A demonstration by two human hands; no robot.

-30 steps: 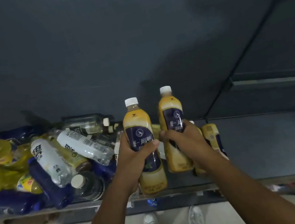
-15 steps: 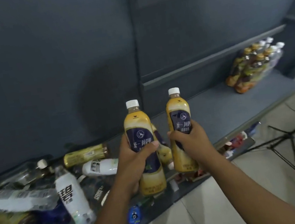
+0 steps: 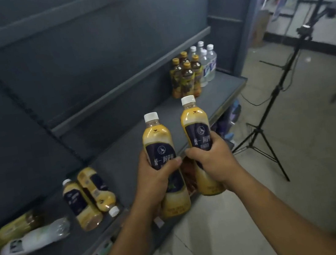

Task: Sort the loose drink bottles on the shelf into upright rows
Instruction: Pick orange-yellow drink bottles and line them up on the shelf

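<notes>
Milk-tea bottles (image 3: pixel 158 142) carried nearer upright rows (image 3: pixel 192 72); left hand (image 3: pixel 158 180), right hand (image 3: pixel 215 161) fingers still grasping one each.

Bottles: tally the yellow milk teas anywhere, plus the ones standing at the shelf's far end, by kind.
yellow milk tea bottles: 4 (2 held, 2 lying on the shelf)
gold-capped brown tea bottles: 4
white-capped clear bottles: 4
Total: 12

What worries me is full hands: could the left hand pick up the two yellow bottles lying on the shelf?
Probably not. The left hand grips an upright yellow bottle, so its grip is taken. The two lying bottles are uncovered, nothing in the way; it must set its bottle down first.
</notes>
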